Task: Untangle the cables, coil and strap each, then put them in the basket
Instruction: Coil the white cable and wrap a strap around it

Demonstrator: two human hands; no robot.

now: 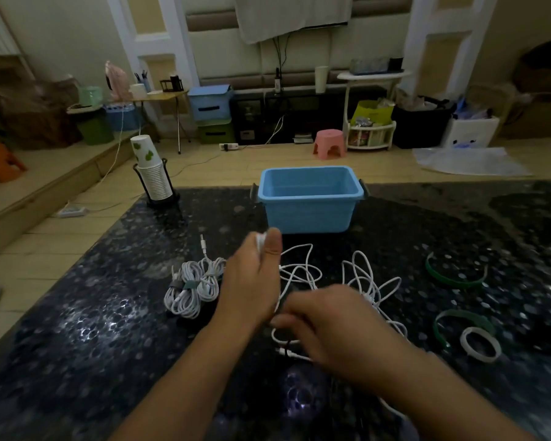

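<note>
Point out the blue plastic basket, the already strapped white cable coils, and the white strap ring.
Blue plastic basket (309,214): head view, front wall.
Strapped white cable coils (190,289): head view, on the strapped middle of the bundles.
White strap ring (467,347): head view, its left band.
</note>
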